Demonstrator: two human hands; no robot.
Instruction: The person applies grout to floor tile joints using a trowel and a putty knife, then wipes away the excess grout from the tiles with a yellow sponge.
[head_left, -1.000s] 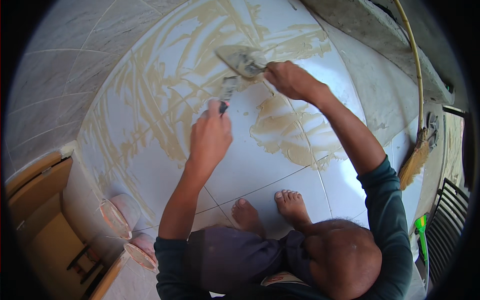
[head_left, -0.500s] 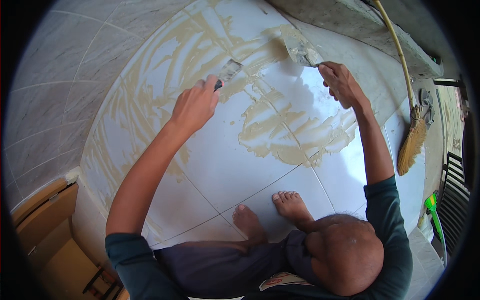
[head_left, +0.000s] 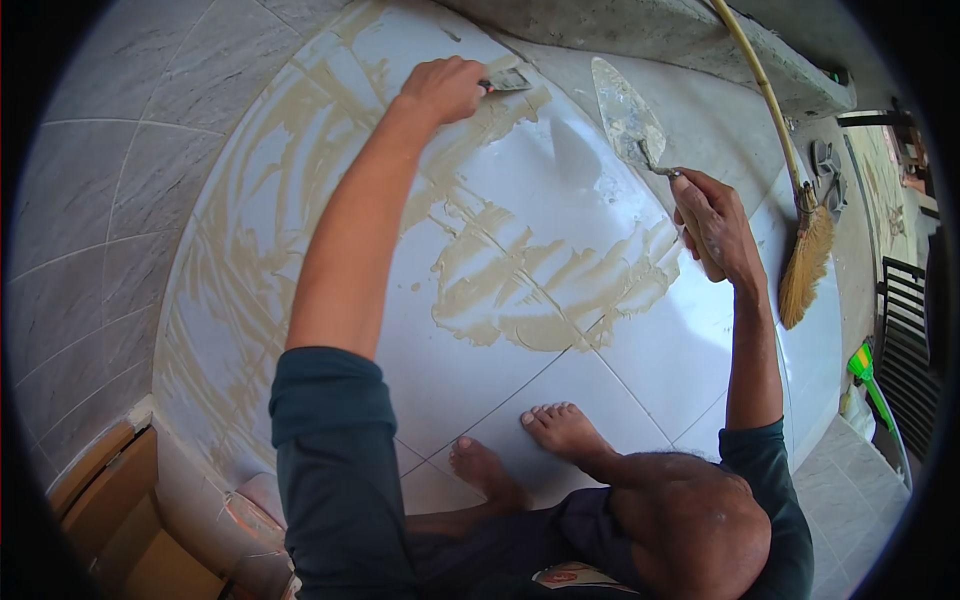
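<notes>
Tiled floor (head_left: 470, 385): our left hand (head_left: 447, 90), upper center, grips a scraper (head_left: 509, 80) beside paste (head_left: 512, 117); right hand (head_left: 716, 222) grips an upward-pointing trowel (head_left: 626, 106).

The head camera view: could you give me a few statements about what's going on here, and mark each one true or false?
1. The right hand holds a pointed trowel. True.
2. The left hand is empty. False: it holds a small flat scraper.
3. Beige paste is smeared over part of the white tiles. True.
4. The broom is at the left side of the picture. False: it is at the right side.
5. The person's feet are covered. False: both are bare.
6. The person's sleeves are dark. True.
</notes>
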